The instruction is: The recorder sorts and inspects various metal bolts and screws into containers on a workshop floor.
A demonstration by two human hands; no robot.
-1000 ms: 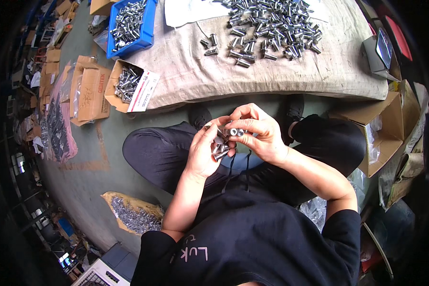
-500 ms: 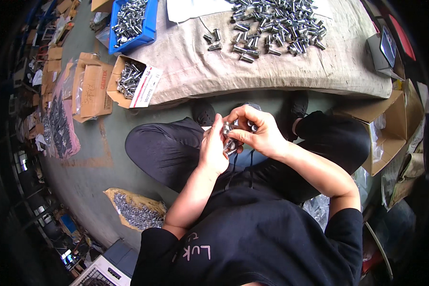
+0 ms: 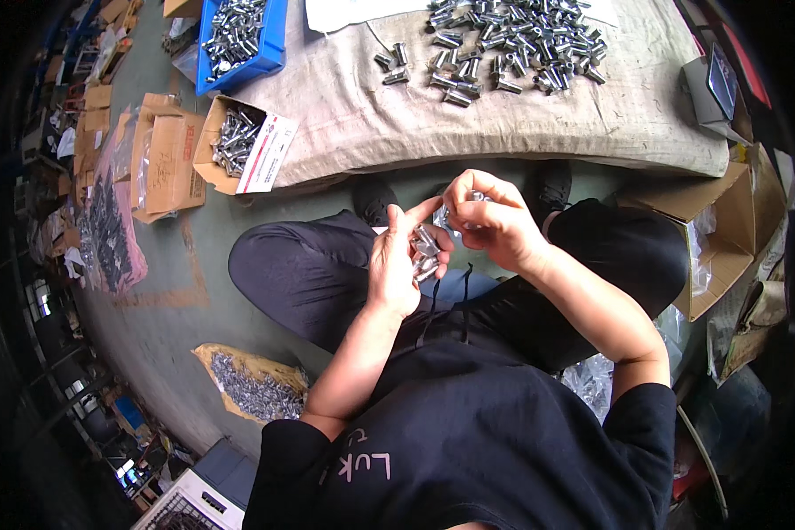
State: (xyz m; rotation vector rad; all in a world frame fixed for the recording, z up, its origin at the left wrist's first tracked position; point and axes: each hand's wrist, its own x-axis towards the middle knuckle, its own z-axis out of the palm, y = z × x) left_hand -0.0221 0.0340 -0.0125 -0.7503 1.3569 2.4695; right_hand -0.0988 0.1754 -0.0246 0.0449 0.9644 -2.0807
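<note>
Our left hand (image 3: pixel 391 276) cradles metal parts (image 3: pixel 427 252) in its curled fingers, thumb raised. Just right of that grip, our right hand (image 3: pixel 509 231) pinches small pieces (image 3: pixel 477 196) between thumb and fingertips. Beyond both grips, a heap (image 3: pixel 523 40) of similar parts covers some cloth (image 3: pixel 556 132).

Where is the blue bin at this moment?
In the head view, the blue bin is at the upper left, by the beige cloth and just above the small open cardboard box.
</note>
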